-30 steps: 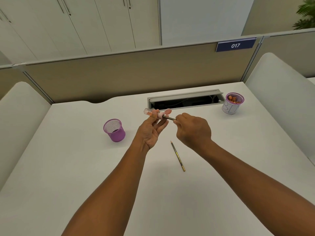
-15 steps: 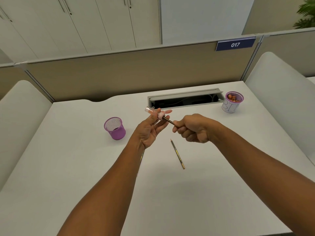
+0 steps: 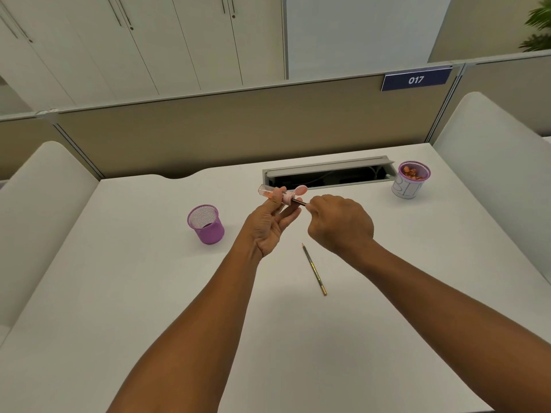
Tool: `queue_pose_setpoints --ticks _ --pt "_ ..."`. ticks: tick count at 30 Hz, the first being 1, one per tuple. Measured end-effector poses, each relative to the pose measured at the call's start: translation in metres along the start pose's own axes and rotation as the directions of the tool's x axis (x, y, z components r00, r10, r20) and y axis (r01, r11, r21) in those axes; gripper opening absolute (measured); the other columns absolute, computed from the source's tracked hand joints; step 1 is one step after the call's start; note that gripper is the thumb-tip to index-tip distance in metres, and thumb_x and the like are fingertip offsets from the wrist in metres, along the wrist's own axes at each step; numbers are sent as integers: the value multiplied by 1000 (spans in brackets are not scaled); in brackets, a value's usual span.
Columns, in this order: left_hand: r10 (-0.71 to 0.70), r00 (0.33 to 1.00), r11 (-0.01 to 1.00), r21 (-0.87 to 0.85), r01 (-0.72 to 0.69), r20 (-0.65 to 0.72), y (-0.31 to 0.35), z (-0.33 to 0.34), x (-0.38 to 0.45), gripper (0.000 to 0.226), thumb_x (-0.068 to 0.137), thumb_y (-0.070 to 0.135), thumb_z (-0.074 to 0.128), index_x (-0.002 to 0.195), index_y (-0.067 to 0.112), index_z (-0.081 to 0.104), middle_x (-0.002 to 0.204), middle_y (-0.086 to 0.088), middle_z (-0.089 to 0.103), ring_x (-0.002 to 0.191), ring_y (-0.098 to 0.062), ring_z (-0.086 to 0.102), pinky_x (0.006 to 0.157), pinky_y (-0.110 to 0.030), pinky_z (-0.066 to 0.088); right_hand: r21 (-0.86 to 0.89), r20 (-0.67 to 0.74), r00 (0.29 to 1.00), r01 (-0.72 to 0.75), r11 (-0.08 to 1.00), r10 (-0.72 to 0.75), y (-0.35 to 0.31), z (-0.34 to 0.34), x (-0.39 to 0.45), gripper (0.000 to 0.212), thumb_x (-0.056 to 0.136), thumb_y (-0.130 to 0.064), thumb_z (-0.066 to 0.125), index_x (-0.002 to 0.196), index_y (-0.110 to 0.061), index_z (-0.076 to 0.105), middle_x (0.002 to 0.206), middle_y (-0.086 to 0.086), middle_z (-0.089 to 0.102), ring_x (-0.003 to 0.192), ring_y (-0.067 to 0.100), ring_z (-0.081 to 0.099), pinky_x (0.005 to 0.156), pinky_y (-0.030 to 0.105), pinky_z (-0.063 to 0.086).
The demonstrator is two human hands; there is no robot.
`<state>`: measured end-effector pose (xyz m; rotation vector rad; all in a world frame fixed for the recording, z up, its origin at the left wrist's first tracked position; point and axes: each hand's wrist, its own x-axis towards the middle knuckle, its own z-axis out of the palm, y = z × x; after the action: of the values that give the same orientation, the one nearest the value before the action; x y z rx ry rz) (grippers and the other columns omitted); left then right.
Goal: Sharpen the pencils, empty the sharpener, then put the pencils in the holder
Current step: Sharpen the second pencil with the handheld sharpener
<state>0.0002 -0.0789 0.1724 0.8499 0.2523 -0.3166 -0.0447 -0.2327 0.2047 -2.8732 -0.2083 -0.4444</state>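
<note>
Left hand (image 3: 269, 226), raised above the desk (image 3: 143, 293), thumb and fingers pinching the pink sharpener (image 3: 278, 194), clear shavings chamber pointing away to the left. Right hand (image 3: 340, 223), just right of the sharpener, fingers curled round the pencil in work (image 3: 299, 202), only a short dark stretch showing between fingertips and sharpener mouth; remainder hidden in the fist. Second pencil (image 3: 314, 269) lying on the desk below and right of the sharpener, pointed tip toward it, apparently sharpened already. Purple mesh holder (image 3: 205, 224) standing left of the sharpener and well apart, seemingly without pencils. White cup marked BIN (image 3: 411, 180) far right of the sharpener, near the open cable tray (image 3: 328, 172), orange shavings inside. Stage judged: sharpening of the held pencil under way; one pencil probably finished. Remaining: completing this point, tipping the chamber into the bin cup, placing both pencils in the holder. Pinkish shavings visible in the chamber; amount unclear.
</note>
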Motion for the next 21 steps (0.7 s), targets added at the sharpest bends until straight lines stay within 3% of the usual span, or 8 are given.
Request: queue_pose_setpoints --ticks 2,4,6,9,12,14,18,21 --pt "0 1000 1000 7 0 18 0 -1 -1 23 97 21 59 112 4 64 104 -16 75 90 -29 75 78 -38 63 99 123 985 -129 987 117 -7 -4 5 23 94 -25 46 75 -15 54 62 -3 50 53 13 45 49 23 26" --pt "-2 997 1000 28 0 76 1 -3 -2 25 98 22 57 116 6 61 109 -16 74 94 -28 75 80 -35 62 276 355 903 -351 895 244 -10 -10 16 25 92 -21 48 76 -8 61 65 0 55 55 15 46 50 25 30" --pt "-1 993 998 57 -6 117 2 -5 -5 32 94 25 59 119 7 59 114 -15 73 98 -27 74 82 -34 61 479 667 682 -701 528 300 -5 -18 26 27 93 -19 48 77 -5 64 59 1 53 46 12 38 42 23 28" --pt "0 994 997 80 -9 114 3 -10 -7 39 85 26 66 119 8 63 119 -17 71 102 -30 72 84 -36 61 385 913 396 -916 113 99 10 -24 30 31 99 -23 42 77 -8 58 51 -3 41 39 7 26 33 19 22" --pt "4 996 997 71 -11 94 2 -14 -8 29 93 22 61 118 8 65 115 -17 72 98 -30 73 84 -37 61 321 947 321 -946 32 -18 15 -23 28 32 100 -24 42 76 -9 56 52 -4 37 39 7 24 32 18 21" --pt "8 996 997 75 -14 87 2 -15 -10 28 96 22 58 119 8 64 114 -17 72 96 -30 74 84 -37 61 356 933 359 -931 84 14 13 -21 26 33 100 -25 42 77 -8 57 52 -3 39 39 8 25 33 19 22" --pt "21 997 999 48 -25 71 0 -12 -11 28 99 23 55 120 5 60 116 -18 72 94 -29 74 79 -36 62 467 697 684 -661 588 215 0 -16 18 33 97 -29 46 83 -8 67 67 2 55 54 11 43 48 23 34" --pt "33 999 999 3 -33 33 1 -12 -9 27 100 23 54 120 5 58 110 -17 74 92 -27 75 75 -35 62 417 491 856 -392 820 160 -2 -9 10 38 100 -32 41 88 -8 68 89 9 64 76 17 53 61 28 40"
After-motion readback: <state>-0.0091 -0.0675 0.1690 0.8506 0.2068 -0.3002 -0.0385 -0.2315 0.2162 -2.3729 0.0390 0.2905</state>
